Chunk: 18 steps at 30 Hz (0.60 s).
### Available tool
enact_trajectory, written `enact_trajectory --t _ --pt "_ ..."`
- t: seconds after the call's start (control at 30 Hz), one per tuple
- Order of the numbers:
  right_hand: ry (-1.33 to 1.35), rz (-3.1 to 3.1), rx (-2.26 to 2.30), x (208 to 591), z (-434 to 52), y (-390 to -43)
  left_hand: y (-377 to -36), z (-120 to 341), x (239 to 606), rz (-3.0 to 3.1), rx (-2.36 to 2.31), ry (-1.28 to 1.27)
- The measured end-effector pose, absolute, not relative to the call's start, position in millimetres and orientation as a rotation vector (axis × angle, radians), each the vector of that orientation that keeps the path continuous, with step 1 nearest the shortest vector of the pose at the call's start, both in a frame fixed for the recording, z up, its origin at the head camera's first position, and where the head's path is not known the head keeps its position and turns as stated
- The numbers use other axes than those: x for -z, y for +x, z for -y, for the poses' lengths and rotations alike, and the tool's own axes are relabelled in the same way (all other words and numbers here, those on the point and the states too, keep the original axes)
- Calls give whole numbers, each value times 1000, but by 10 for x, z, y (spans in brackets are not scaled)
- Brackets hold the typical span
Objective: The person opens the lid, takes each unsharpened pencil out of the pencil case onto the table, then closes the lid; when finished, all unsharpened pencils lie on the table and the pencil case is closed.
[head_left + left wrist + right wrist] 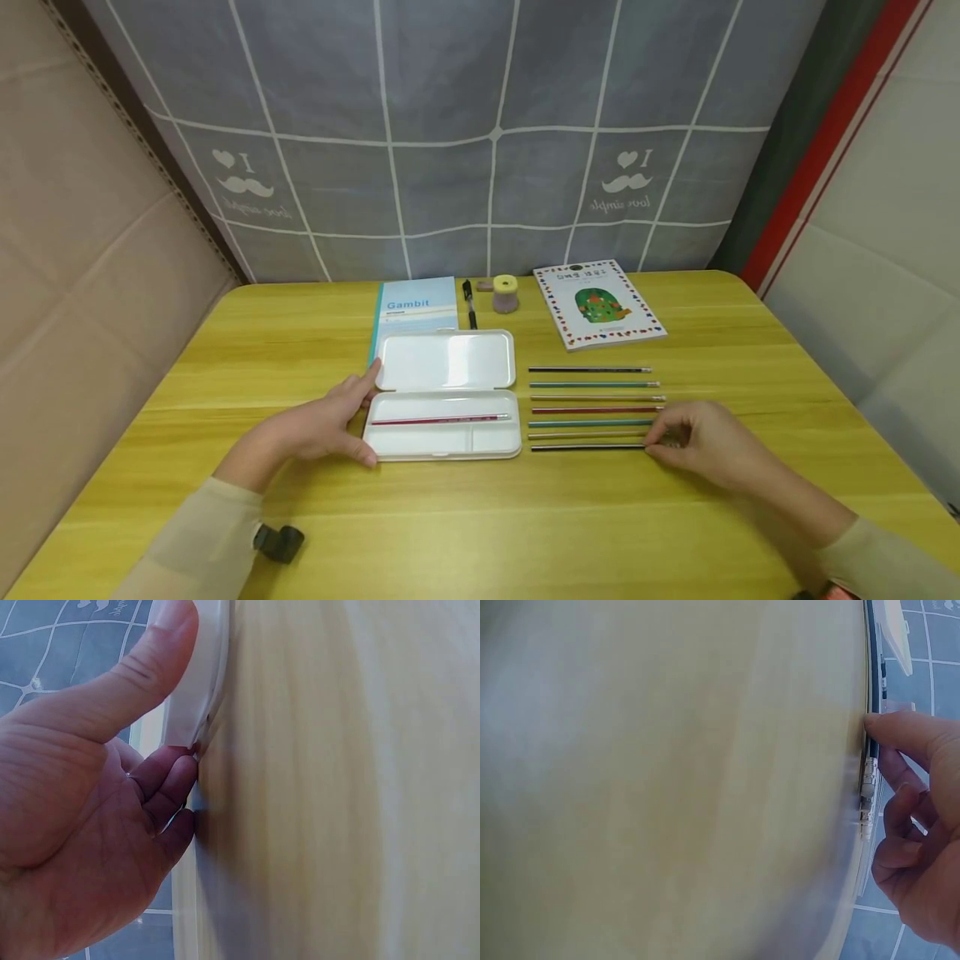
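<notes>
At the centre of the yellow counter [300, 350] you have a white pencil case [444, 393] lying open, its lid folded back toward 12 o'clock. One red pencil [438, 419] lies in the long compartment of the tray. Your left hand [318, 425] holds the case at its 9 o'clock end: the thumb [142, 671] presses on the white edge and the other fingers are curled against the side, touching the counter.

At 3 o'clock from the case lies a row of seven pencils [592, 408], parallel, their eraser ends pointing to 3 o'clock. Your right hand [705, 442] is at the eraser ends of the nearest ones. Its fingertip [877, 724] touches the dark pencil [588, 447], the closest to you, and the fingers are bent around the metal ends; a firm pinch I cannot tell.

At 12 o'clock, near the curtain, lie a Gambit notebook [415, 310], a black pen [469, 302], a yellow-topped sharpener [506, 293] and a small book [598, 303].
</notes>
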State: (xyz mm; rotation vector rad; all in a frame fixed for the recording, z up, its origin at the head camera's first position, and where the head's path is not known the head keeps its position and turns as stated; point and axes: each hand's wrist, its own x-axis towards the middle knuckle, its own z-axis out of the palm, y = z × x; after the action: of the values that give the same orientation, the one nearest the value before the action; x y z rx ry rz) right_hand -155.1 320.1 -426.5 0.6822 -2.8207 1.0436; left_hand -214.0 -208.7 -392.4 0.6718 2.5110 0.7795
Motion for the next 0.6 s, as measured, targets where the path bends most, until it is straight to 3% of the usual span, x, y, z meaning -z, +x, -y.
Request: enact_trajectory --t 0.6 --pt "582 2831 -956 4185 -3145 -1545 -2138 2096 3921 -2500 -789 661"
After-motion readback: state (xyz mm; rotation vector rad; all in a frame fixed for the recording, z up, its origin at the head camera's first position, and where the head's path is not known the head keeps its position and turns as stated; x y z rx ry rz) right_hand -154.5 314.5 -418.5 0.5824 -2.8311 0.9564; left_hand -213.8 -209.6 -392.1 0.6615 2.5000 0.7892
